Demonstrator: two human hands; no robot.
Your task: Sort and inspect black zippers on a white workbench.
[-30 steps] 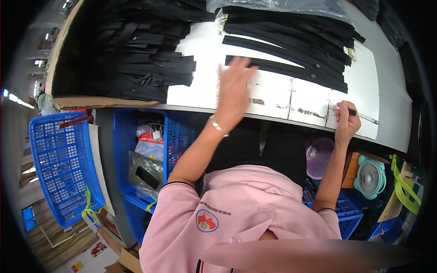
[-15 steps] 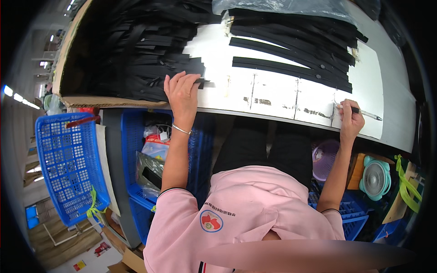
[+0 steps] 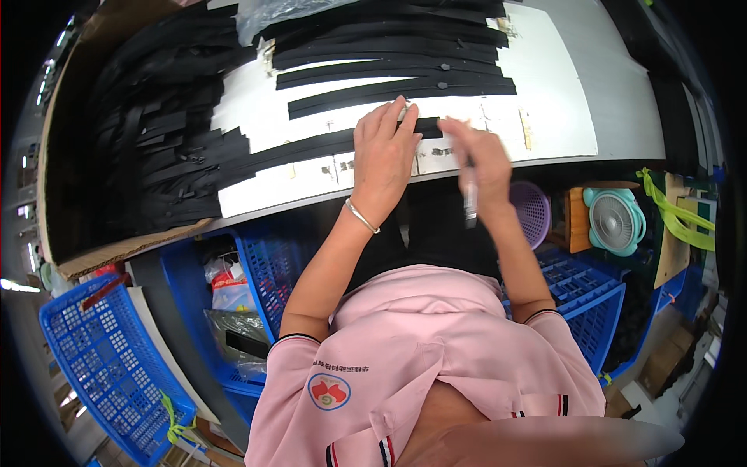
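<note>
A flat black strip (image 3: 305, 149) runs from the pile of black strips (image 3: 175, 117) on the left across a white board (image 3: 556, 101). My left hand (image 3: 384, 149) lies over this strip near its right end, fingers close together and the strip passing beneath them. A silver bangle circles that wrist. My right hand (image 3: 484, 159), smeared by motion, is just right of the strip's end with fingertips near it. Held in this hand is a slim clear pen (image 3: 470, 204), pointing down toward me. Several more black strips (image 3: 397, 87) lie side by side farther back on the board.
A cardboard edge (image 3: 132, 245) borders the pile. Clear plastic film (image 3: 284, 15) lies at the back. Below the table are blue baskets (image 3: 109, 366), a purple basket (image 3: 529, 214) and a turquoise fan (image 3: 615, 222).
My left hand has left the pile and come right over the board, with a black strip now stretched out under it. My right hand has moved left toward the strip's end, still holding the pen.
</note>
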